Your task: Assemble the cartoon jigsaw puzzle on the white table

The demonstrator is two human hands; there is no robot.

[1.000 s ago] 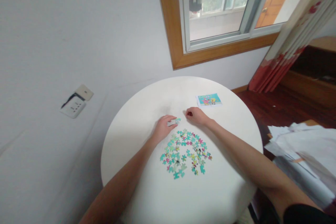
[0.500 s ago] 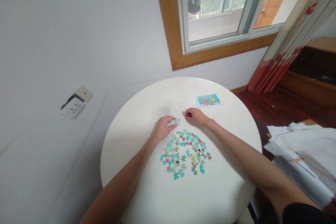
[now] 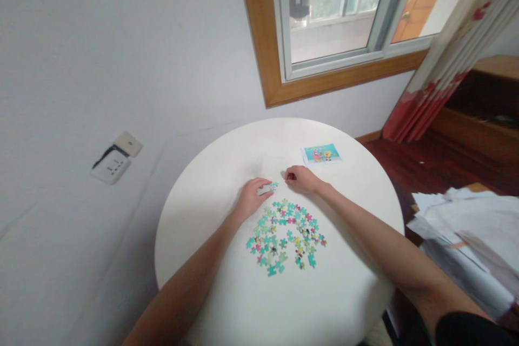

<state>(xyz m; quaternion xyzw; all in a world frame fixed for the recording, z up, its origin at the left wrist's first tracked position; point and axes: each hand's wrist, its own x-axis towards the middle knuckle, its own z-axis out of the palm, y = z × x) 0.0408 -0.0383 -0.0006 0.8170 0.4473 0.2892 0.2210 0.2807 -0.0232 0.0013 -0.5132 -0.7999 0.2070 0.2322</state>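
Note:
Near the middle of the round white table (image 3: 194, 205), my left hand (image 3: 252, 194) has its thumb and fingers closed around a small cluster of puzzle pieces (image 3: 274, 186), teal and white. Just right of that cluster, my right hand (image 3: 299, 178) is curled in a pinch above the tabletop. Whatever its fingertips hold, if anything, is too small to make out. Below both hands lies a loose spread of jigsaw pieces (image 3: 283, 244) in teal, pink, yellow and pale green. A picture card (image 3: 322, 154) with cartoon figures on teal rests beyond my right hand.
A white wall (image 3: 121, 65) with a power socket (image 3: 111, 166) runs along the left. A wood-framed window (image 3: 271, 94) is behind the table. Stacked papers (image 3: 466, 227) lie at the right, below a curtain (image 3: 421, 100).

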